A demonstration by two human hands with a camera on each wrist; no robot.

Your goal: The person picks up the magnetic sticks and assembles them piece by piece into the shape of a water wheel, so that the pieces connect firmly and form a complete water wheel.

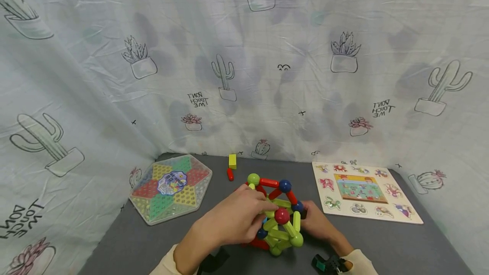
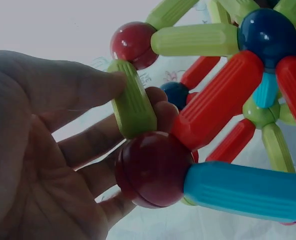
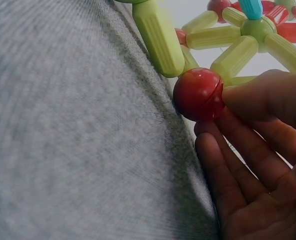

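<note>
Head view: rod-and-ball structure (image 1: 276, 217) sits mid-bench (image 1: 401, 245), between both hands. Left hand (image 1: 229, 220) fingers (image 2: 87, 87) pinch a green rod (image 2: 132, 100); right hand (image 1: 318, 224) fingers (image 3: 258, 97) pinch a red ball (image 3: 199, 94).

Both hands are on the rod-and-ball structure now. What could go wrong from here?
1. The left hand pinches only one green rod of the structure; a pull there could pop that rod off its red ball.
2. The right hand pinches a single red ball low down, so squeezing may detach it or skew the frame.
3. The structure rests on the grey mat; uneven lifting might collapse it.
</note>
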